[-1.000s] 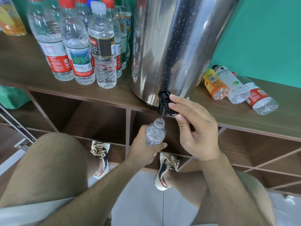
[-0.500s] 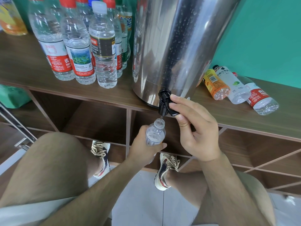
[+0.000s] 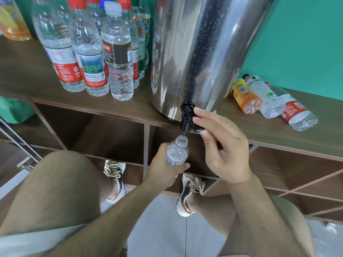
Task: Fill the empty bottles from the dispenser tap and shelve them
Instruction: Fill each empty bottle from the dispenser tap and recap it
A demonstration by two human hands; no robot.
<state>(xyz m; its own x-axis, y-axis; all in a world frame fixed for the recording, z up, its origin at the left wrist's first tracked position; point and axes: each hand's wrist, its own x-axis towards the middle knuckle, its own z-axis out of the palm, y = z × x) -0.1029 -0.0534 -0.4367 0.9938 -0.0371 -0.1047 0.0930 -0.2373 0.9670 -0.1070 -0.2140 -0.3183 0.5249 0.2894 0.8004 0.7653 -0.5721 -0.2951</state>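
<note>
A steel dispenser (image 3: 200,52) stands on the wooden shelf top (image 3: 27,75). Its black tap (image 3: 186,117) juts over the front edge. My right hand (image 3: 220,145) pinches the tap lever between thumb and fingers. A thin stream of water falls from the spout into a small clear uncapped bottle (image 3: 177,152), held upright just under the tap by my left hand (image 3: 163,169), whose fingers wrap its body. Several capped bottles (image 3: 89,51) with water in them stand to the left of the dispenser. To its right, three bottles (image 3: 269,97) lie on their sides.
Open wooden cubbies (image 3: 111,138) sit under the shelf top, behind the held bottle. A teal wall (image 3: 306,43) backs the shelf. My knees and shoes are below, on a grey tiled floor (image 3: 161,229). A metal frame (image 3: 20,145) leans at the left.
</note>
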